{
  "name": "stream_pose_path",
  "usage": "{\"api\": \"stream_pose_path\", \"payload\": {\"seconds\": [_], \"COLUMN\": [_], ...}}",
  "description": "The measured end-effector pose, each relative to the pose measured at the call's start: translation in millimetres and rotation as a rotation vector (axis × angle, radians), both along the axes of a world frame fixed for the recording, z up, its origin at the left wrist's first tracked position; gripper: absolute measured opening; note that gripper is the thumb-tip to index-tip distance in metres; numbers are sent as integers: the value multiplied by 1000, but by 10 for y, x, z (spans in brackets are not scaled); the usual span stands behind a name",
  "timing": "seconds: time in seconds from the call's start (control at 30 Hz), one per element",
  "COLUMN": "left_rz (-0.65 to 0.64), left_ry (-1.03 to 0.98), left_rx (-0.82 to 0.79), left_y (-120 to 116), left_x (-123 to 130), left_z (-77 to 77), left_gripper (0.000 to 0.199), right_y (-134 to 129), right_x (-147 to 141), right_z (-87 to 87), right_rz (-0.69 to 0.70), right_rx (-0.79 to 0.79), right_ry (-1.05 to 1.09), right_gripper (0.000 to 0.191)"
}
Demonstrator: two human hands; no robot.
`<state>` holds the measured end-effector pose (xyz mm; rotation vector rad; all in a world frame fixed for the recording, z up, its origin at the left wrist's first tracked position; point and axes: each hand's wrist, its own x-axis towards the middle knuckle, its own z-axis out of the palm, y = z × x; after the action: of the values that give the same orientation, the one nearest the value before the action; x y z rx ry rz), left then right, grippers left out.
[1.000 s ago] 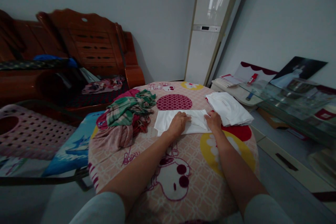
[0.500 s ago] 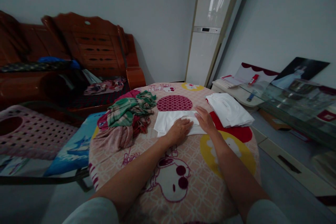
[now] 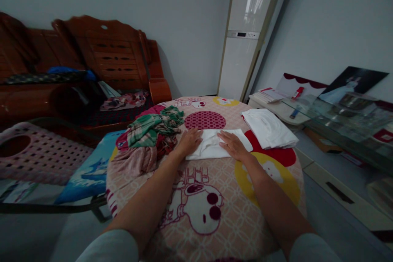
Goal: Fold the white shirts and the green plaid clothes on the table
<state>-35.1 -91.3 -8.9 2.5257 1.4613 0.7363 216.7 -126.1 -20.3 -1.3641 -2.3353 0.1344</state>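
A folded white garment [image 3: 211,147] lies flat in the middle of a round table with a patterned pink cloth [image 3: 239,217]. My left hand [image 3: 190,141] rests on the garment's left end, fingers stretched out. On its middle lies my right hand [image 3: 231,144], palm down with the fingers spread. Both hands press on the fabric without gripping it. To the right sits a stack of folded white clothes [image 3: 268,129]. Left of my hands is a loose heap of clothes with a green plaid piece [image 3: 150,127] and a dusty pink piece [image 3: 135,161].
A carved wooden sofa [image 3: 113,53] stands behind on the left, near a woven pink chair [image 3: 46,151] and a blue cushion [image 3: 92,168]. At the right is a glass-topped cabinet [image 3: 340,118]. A tall white air conditioner [image 3: 239,57] stands in the corner.
My left hand has slid left from the garment's middle to its left end. My right hand has shifted slightly left and down, with its fingers spread. More of the garment's right side shows.
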Motion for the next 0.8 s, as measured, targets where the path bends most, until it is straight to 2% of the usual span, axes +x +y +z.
{"api": "stream_pose_path", "payload": {"seconds": [0.07,0.13,0.23,0.3,0.4,0.6,0.8], "left_rz": [31,32,100,189,259,241,232], "left_ry": [57,14,-124,-188,-217,-193,-248], "left_rx": [-30,-35,-33,-53,-91,-65,-51], "left_y": [55,97,157,190,203,149,170], "left_x": [-49,-83,-146,-195,-239,-223,-252], "left_z": [-117,-185,-192,-167,-139,-158,-171], "left_gripper": [44,45,43,40,37,36,37], "right_y": [-22,-31,2,61,195,533,794], "right_x": [-10,18,114,159,100,-208,-161], "right_z": [42,100,213,278,309,309,597], "right_rz": [-5,-16,-139,-220,-212,-158,-21], "right_rx": [-28,-79,-121,-98,-75,-143,-379], "right_ry": [40,142,342,386,306,-18,-123], "right_gripper": [47,45,47,47,39,30,18]}}
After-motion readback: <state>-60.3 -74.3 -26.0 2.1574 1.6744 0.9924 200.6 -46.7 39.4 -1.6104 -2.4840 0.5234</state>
